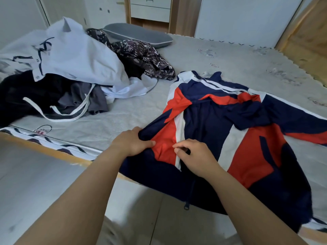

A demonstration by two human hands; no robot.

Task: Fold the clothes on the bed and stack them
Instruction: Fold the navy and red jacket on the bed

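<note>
Item: navy-red-white jacket point(221, 121), spread flat on bed point(203, 55), hem overhanging near edge. Your left hand point(131, 143) grips jacket's left front panel; your right hand point(192, 156) pinches white stripe beside it. Unfolded clothes heap point(70, 68) well apart, far left.

Room's pretty plain. The floor point(26, 174) is pale grey planks, kind of washed-out looking. There's a low wooden bed frame point(58, 152) with a light tan edge, and the mattress point(221, 55) on it has a grey quilted cover with faint prints. A flat grey pillow point(139, 35) sits at the far end. Behind that is a wooden cabinet point(150, 9) with white drawers, and white wardrobe doors point(244, 16) next to it. A light wood panel point(307, 32) is in the far right corner. Soft, even daylight all over, no hard shadows.
</note>
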